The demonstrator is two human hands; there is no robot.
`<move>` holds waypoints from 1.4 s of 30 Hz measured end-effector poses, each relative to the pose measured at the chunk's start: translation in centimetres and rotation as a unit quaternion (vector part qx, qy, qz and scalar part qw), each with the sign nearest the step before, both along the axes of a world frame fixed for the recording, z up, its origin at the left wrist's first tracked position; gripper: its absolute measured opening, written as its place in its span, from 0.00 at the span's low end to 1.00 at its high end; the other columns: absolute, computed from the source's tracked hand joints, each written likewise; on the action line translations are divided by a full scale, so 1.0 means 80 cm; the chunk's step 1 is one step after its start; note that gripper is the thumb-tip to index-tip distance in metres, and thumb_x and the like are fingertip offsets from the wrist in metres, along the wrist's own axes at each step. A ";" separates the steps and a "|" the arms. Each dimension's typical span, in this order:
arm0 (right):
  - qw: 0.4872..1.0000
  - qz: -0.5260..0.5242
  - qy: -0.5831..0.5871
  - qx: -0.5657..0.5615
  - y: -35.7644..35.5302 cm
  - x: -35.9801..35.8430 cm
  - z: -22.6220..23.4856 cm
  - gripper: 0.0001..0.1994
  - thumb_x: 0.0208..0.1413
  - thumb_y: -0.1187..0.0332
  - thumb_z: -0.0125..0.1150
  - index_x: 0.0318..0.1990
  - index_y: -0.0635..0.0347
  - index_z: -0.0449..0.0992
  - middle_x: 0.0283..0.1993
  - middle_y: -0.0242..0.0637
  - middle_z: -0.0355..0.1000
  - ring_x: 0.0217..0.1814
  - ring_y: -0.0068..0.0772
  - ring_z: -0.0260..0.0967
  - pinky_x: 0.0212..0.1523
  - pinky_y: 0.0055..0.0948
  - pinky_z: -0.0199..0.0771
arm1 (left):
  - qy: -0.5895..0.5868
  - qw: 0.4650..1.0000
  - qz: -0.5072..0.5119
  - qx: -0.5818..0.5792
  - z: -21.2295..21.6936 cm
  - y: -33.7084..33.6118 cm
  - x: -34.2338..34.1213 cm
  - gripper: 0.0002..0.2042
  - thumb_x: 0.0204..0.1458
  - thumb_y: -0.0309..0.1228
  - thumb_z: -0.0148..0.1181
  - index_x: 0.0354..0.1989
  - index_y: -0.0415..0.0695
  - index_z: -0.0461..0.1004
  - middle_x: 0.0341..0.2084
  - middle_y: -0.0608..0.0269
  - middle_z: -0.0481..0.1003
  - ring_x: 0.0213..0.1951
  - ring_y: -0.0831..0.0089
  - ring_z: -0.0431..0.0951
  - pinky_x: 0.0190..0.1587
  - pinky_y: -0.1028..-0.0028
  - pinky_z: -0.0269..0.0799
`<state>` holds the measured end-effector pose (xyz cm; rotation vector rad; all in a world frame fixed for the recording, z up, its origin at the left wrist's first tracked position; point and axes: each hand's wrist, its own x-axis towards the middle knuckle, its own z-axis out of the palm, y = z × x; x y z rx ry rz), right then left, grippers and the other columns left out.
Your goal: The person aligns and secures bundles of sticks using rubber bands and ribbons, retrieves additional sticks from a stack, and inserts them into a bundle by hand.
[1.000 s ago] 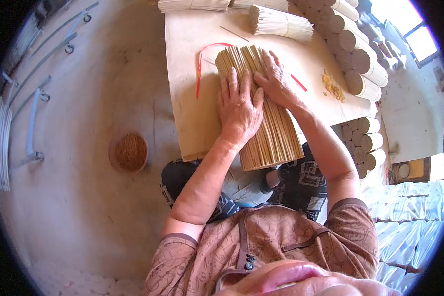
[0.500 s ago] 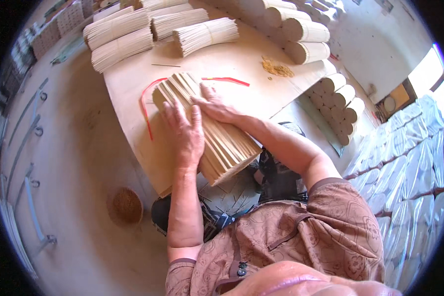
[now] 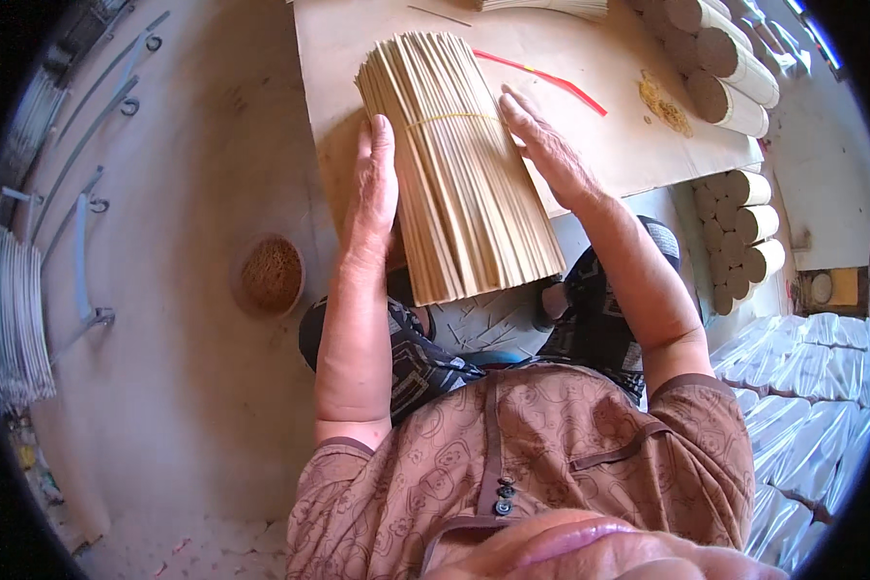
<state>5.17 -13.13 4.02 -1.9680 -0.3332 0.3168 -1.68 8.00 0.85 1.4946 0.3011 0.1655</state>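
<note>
A thick bundle of thin pale sticks [image 3: 459,164] lies on a light wooden board [image 3: 609,145], its near end overhanging the board above my knees. A thin yellow band [image 3: 451,118] runs across it. My left hand [image 3: 372,193] lies flat along the bundle's left side, fingers straight and together. On the other side, the palm of my right hand [image 3: 546,150] presses against the bundle. The sticks are squeezed between both hands.
A red strip [image 3: 541,72] and a small heap of yellowish bands [image 3: 665,101] lie on the board. Round wrapped rolls [image 3: 735,58] are stacked at the right, more [image 3: 741,232] below them. A bowl of brown powder [image 3: 269,275] sits on the floor, with metal rods [image 3: 14,319] at far left.
Both hands have moved from lying on top of the spread sticks to the bundle's two sides. The sticks are drawn closer together, and my head has turned so the board sits higher in view.
</note>
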 end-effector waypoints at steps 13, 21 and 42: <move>0.997 -0.008 -0.046 -0.068 0.012 -0.008 0.014 0.46 0.61 0.33 0.41 0.73 0.64 0.49 0.74 0.55 0.49 0.76 0.48 0.49 0.74 0.41 0.47 | 0.035 0.999 0.009 -0.035 0.028 -0.017 0.001 0.38 0.64 0.63 0.31 0.69 0.44 0.58 0.61 0.49 0.67 0.59 0.62 0.70 0.59 0.63 0.68; 1.000 0.010 -0.012 -0.015 0.042 -0.027 0.016 0.43 0.63 0.35 0.42 0.74 0.60 0.50 0.76 0.49 0.48 0.79 0.45 0.43 0.74 0.40 0.44 | -0.102 0.992 0.054 -0.046 0.023 0.013 -0.035 0.41 0.65 0.60 0.35 0.71 0.33 0.50 0.71 0.48 0.53 0.71 0.63 0.52 0.73 0.64 0.43; 0.981 -0.089 0.114 0.130 0.029 -0.033 -0.016 0.44 0.60 0.35 0.47 0.72 0.63 0.54 0.74 0.51 0.53 0.74 0.46 0.52 0.72 0.39 0.50 | 0.039 0.993 0.010 -0.109 0.001 0.023 -0.029 0.35 0.63 0.61 0.39 0.60 0.38 0.66 0.44 0.54 0.76 0.43 0.71 0.78 0.47 0.69 0.77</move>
